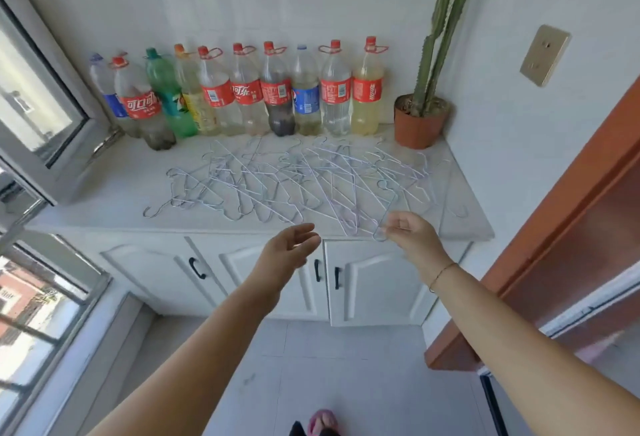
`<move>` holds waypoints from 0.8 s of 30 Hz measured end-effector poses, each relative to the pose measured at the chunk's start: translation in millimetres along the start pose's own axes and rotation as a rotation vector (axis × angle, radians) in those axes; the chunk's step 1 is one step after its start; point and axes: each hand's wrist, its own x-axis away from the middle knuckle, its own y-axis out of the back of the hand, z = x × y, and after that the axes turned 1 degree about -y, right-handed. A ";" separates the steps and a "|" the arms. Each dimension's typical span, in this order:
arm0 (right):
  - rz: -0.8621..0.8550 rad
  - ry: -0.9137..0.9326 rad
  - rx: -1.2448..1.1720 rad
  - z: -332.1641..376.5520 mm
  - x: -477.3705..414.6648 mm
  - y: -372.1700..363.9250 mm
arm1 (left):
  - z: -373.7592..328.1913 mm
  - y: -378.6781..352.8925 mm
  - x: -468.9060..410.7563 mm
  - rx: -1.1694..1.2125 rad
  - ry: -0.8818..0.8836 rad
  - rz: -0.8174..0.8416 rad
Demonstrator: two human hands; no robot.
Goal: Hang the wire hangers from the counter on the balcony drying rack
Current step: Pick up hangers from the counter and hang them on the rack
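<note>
Hangers of thin wire lie tangled in a loose heap across the middle of the white counter. At the heap's lower right, the right hand pinches one wire hanger by its corner at the counter's front edge. The left hand hovers left of it, fingers relaxed and apart, holding nothing. Behind the heap, plastic soda bottles line the wall, with a potted cactus at the row's right end. White cabinet doors show below.
</note>
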 end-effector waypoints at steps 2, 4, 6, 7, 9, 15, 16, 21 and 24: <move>-0.020 -0.029 -0.005 -5.6 -28.3 4.3 | 1.2 -6.2 -40.2 0.010 0.020 0.021; -0.053 -0.058 -0.001 -13.0 -58.2 9.0 | 4.3 -12.5 -82.1 0.014 0.046 0.043; -0.094 -0.099 -0.004 -21.0 -90.6 13.7 | 8.9 -18.8 -126.2 0.017 0.068 0.062; -0.117 -0.120 -0.015 -25.2 -106.8 15.5 | 10.9 -22.1 -148.6 0.020 0.084 0.074; -0.170 -0.167 -0.023 -34.8 -137.0 18.3 | 16.2 -28.0 -192.4 0.017 0.132 0.095; -0.228 -0.285 0.002 -44.7 -201.0 9.2 | 23.7 -45.1 -299.9 -0.013 0.271 0.174; -0.236 -0.298 0.001 -45.0 -209.0 7.6 | 23.9 -49.5 -312.7 -0.022 0.296 0.183; -0.302 -0.342 -0.026 -56.5 -239.5 10.3 | 32.8 -71.0 -362.4 -0.054 0.390 0.224; -0.379 -0.383 -0.027 -61.0 -245.4 23.4 | 42.2 -79.7 -381.9 -0.040 0.454 0.205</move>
